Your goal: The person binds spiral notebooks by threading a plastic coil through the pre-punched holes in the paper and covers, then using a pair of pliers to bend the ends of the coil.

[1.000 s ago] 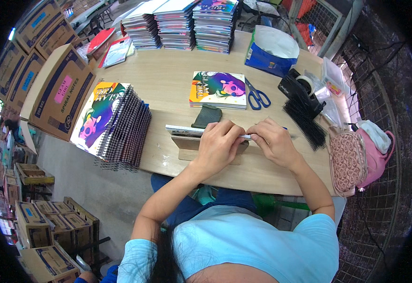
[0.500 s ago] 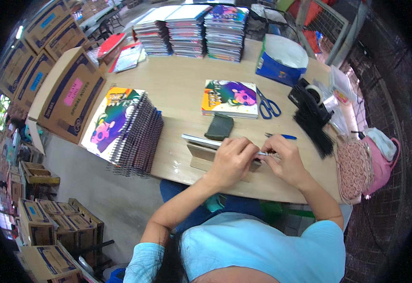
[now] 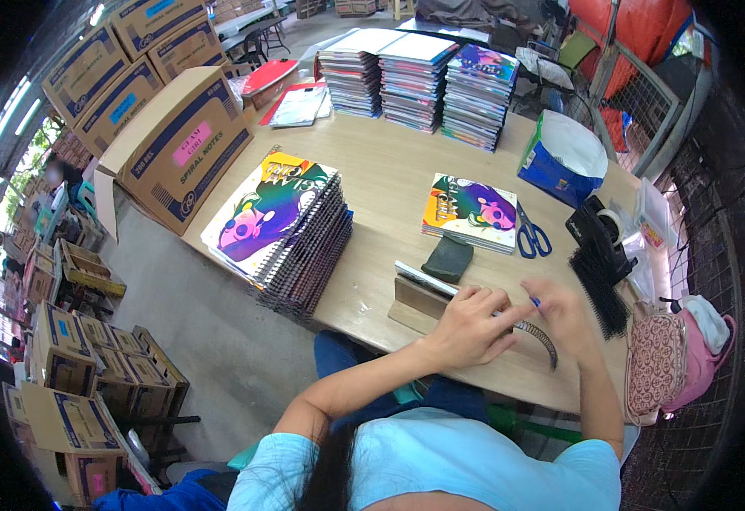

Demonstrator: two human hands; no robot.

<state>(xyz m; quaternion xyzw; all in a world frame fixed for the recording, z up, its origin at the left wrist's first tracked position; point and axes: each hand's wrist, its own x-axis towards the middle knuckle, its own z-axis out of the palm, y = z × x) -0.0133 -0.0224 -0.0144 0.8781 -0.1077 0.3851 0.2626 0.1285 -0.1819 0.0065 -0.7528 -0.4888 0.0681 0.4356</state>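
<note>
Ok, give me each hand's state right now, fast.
Left hand: closed on the black spiral coil, beside the brown-backed notebook.
Right hand: blurred, fingers at the same coil; grip cannot be told.

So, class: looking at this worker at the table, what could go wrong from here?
The dark spiral coil between the left hand and right hand curves out past the upright notebook; it might snag or prick a finger. The leaning pile of spiral notebooks sits at the table's edge and could slide off.
</note>
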